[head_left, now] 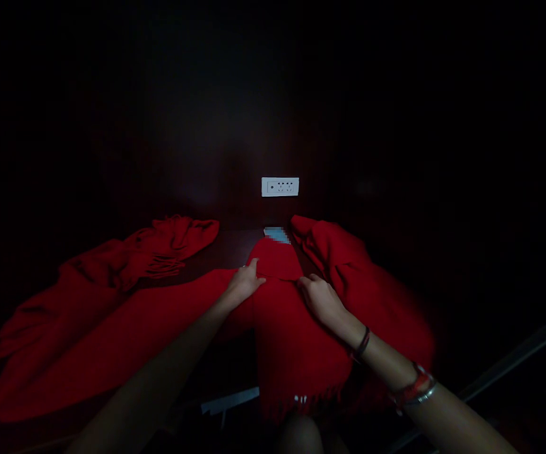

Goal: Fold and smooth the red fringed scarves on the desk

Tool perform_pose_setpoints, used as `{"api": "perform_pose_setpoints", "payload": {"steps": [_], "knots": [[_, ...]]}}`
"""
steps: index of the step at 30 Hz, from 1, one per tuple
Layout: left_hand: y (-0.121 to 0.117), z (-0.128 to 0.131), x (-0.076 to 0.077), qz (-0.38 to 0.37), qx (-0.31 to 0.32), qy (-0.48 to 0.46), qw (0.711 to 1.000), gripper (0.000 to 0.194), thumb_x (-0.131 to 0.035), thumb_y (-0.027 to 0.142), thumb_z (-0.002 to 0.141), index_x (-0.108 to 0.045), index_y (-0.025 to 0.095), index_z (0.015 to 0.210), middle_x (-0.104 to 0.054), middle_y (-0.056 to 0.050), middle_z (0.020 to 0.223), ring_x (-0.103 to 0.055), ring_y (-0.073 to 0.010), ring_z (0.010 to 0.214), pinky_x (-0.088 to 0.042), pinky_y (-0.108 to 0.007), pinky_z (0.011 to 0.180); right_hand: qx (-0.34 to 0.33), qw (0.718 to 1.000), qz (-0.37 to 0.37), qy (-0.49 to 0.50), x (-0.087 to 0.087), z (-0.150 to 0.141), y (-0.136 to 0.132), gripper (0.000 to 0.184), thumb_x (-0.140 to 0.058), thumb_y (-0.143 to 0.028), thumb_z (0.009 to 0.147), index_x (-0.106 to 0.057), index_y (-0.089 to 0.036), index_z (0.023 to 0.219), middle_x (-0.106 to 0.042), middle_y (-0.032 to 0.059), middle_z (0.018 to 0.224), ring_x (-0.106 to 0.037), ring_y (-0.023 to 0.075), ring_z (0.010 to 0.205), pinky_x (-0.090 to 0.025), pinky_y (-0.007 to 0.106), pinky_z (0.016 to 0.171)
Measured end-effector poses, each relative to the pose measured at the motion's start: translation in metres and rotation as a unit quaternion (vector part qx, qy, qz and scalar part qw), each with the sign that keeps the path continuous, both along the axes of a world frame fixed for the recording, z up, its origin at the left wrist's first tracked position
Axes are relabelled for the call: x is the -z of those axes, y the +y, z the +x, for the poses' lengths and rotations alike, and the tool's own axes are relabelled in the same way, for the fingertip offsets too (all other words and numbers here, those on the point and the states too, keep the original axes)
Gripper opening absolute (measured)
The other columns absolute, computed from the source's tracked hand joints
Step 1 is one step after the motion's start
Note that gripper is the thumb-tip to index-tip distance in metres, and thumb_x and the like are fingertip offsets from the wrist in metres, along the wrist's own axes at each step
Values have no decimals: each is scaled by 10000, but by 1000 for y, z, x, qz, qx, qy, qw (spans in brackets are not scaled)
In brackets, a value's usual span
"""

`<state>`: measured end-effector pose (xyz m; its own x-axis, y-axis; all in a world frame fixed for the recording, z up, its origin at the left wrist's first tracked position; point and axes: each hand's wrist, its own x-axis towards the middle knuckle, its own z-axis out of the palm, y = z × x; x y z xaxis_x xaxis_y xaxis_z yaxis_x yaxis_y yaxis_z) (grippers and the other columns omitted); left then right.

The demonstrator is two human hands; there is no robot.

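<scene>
A fringed red scarf [296, 340] lies lengthwise before me, its far end folded over into a flap [275, 258] and its fringe hanging at the near edge. My left hand [245, 282] rests on the left side of this flap, thumb and forefinger spread apart; its other fingers are hidden. On the opposite side, my right hand [321, 298] pinches the flap's edge with fingers bent together. More red cloth [112, 334] stretches away to the left beneath my left forearm. Another red piece [372, 290] lies loosely to the right, beyond my right hand.
A crumpled red fringed scarf [159, 246] lies at the back left on the dark surface [235, 243]. A pale, blurred-out item [277, 234] sits behind the flap. The dark back wall carries a white socket plate [280, 186]. A pale strip [230, 400] shows low in front.
</scene>
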<state>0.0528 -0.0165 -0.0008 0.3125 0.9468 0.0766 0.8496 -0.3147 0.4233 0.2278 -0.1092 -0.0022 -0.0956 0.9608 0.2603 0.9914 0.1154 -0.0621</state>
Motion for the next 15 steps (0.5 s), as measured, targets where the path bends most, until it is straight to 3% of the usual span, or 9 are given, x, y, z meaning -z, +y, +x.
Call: {"api": "perform_pose_setpoints", "payload": {"steps": [3,6,8,12,15], "knots": [[4,-2,1,11,-26,-57,998,510,-458,217,742,-278,178,1219,-607,-43,812,-566,-149,765,-401,-220,667,-19,994,38,97,-4,3,8,237,-385,-98,763,-593,-154,864,-542,55,822,-511,113,747,-365,187,702],[6,-2,3,19,-57,-40,997,613,-492,312,717,-225,172,1251,-603,-79,870,-564,-189,798,-402,-256,662,-13,989,61,135,-3,5,11,254,-416,-63,722,-618,-151,849,-526,58,806,-492,113,735,-367,188,701],[6,0,3,-8,-63,-38,997,680,-525,313,687,-197,172,1264,-606,-83,876,-568,-192,790,-405,-253,652,-14,989,46,137,3,6,12,282,-408,-40,709,-630,-159,837,-505,59,791,-482,111,710,-371,192,682],[9,-2,-3,8,-70,-76,995,562,-442,216,718,-235,240,1240,-616,-28,831,-572,-153,761,-405,-217,636,-26,991,35,130,13,9,12,327,-400,6,674,-628,-165,834,-473,53,793,-470,110,719,-368,190,673],[8,-9,-8,30,-72,-6,997,463,-393,190,726,-332,291,1173,-598,-38,892,-563,-179,806,-410,-247,644,-29,994,26,98,11,10,9,361,-395,17,667,-603,-162,903,-462,57,836,-465,113,752,-359,191,696]]}}
